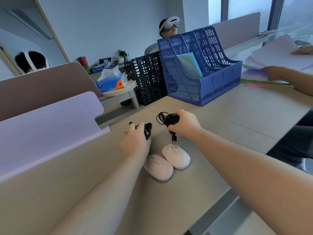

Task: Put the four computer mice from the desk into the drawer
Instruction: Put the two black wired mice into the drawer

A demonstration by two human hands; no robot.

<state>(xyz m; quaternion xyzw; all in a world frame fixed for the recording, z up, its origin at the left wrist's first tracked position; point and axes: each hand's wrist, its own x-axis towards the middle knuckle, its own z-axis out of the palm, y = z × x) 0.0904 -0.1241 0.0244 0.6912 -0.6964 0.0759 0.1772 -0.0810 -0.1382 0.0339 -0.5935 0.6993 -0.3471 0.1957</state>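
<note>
Two white mice lie side by side on the beige desk (237,133): one white mouse (158,167) nearer me, the other white mouse (176,156) just to its right. My left hand (134,143) is closed around a black mouse (147,129) above them. My right hand (183,123) grips a black wired mouse (171,118). Its coiled cable (161,118) bunches at the left and its USB plug (174,139) dangles over the right white mouse. No drawer is visible.
A blue file rack (201,87) and a black mesh rack (149,78) stand at the back of the desk. A lilac divider (47,122) runs along the left. Another person's hands (274,73) sort papers at the right. A tissue box (111,82) sits beyond.
</note>
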